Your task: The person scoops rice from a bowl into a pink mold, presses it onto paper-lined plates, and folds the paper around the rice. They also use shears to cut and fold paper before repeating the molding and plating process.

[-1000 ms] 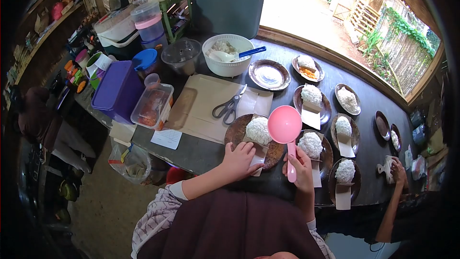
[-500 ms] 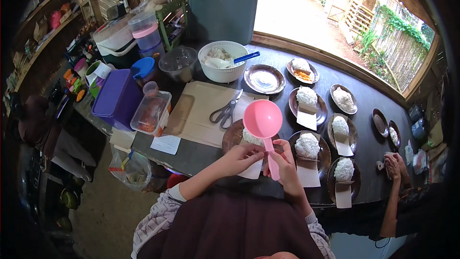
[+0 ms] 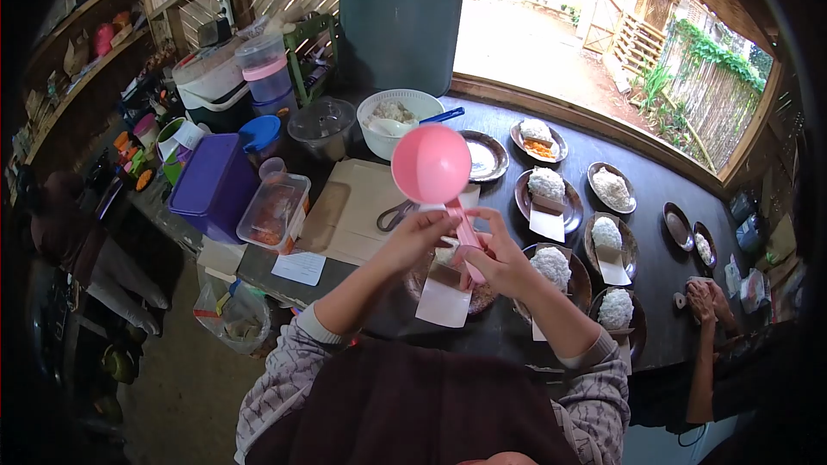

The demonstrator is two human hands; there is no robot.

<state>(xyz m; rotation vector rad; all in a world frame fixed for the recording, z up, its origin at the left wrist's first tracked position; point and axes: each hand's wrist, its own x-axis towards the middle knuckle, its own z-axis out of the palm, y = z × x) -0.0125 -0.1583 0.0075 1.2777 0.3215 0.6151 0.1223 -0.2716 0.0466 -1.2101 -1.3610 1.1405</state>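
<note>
I hold a pink plastic ladle up over the table, its round bowl pointing away from me. My right hand is closed around the handle. My left hand pinches at the handle's neck, just below the bowl. Beneath both hands, partly hidden, is a brown plate with a folded paper piece and some white rice. Right of my hands, a mound of rice sits on another brown plate, partly covered by my right forearm. Black-handled scissors lie beyond my left hand, their blades hidden behind the ladle.
Several plates of rice mounds with paper stand on the right. A white rice bowl stands at the back, brown paper to the left. A purple container and clear tub stand further left. Another person's hands are at far right.
The ladle has moved up and to the left, its bowl now in front of the scissors and the white bowl's edge. My right hand has shifted left with it, and the plate below shows more.
</note>
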